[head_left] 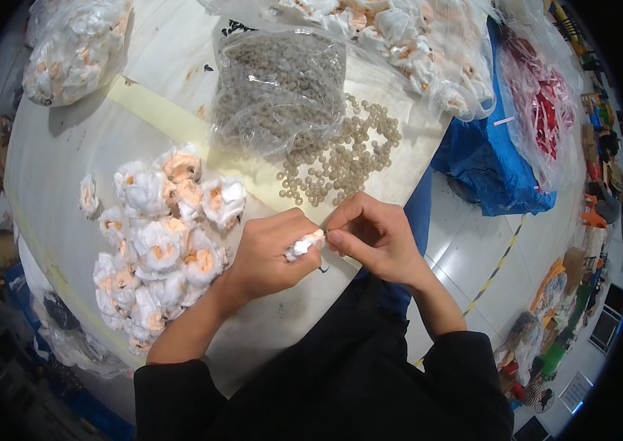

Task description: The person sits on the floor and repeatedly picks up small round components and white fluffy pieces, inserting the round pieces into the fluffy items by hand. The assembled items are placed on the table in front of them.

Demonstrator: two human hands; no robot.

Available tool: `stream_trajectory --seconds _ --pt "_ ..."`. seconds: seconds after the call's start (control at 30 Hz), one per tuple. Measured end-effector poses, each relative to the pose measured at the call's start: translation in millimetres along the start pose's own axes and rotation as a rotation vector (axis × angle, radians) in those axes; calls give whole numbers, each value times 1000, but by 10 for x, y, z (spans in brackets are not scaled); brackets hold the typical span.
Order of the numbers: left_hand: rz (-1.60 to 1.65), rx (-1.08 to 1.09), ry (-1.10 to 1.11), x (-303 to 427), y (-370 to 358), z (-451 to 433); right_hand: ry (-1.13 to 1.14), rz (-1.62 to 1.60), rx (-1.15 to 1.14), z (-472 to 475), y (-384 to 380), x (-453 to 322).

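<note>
My left hand (278, 256) grips a small white and peach artificial flower (305, 246), its petals bunched between thumb and fingers. Close against it, my right hand (372, 237) pinches something small and dark at the flower's end, mostly covered by the fingertips. Just beyond both hands lie loose translucent beige beads (344, 157). They spread beside a clear plastic bag full of similar beads (281, 88). A pile of white and peach artificial flowers (163, 248) rests on the table to the left of my left hand.
A bag of flowers (77, 60) stands at the far left of the table (63, 149). Another large flower bag (427, 49) lies at the back right. Beyond the right table edge are a blue sack (488, 160) and a plastic bag with red contents (545, 110).
</note>
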State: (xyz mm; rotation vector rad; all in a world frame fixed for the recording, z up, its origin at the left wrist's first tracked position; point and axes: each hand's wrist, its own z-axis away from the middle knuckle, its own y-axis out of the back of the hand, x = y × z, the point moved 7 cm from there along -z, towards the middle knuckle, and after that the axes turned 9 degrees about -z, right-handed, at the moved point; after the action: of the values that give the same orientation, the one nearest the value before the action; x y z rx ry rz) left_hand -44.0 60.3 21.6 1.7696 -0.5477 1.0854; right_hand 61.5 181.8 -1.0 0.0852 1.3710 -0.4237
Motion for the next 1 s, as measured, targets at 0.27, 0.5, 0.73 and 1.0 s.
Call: stream_trajectory --seconds 0.27,0.5,0.73,1.0 --pt "-18 -47 5 -2 -42 14 18 -5 -67 -2 10 2" --pt "-53 -35 -4 9 -40 0 130 90 -81 -15 -3 -66" --pt "-66 -22 -35 21 -12 -15 156 94 -120 -13 -29 -59" --pt "-47 -3 -98 72 -6 -5 100 92 -164 0 -58 -76"
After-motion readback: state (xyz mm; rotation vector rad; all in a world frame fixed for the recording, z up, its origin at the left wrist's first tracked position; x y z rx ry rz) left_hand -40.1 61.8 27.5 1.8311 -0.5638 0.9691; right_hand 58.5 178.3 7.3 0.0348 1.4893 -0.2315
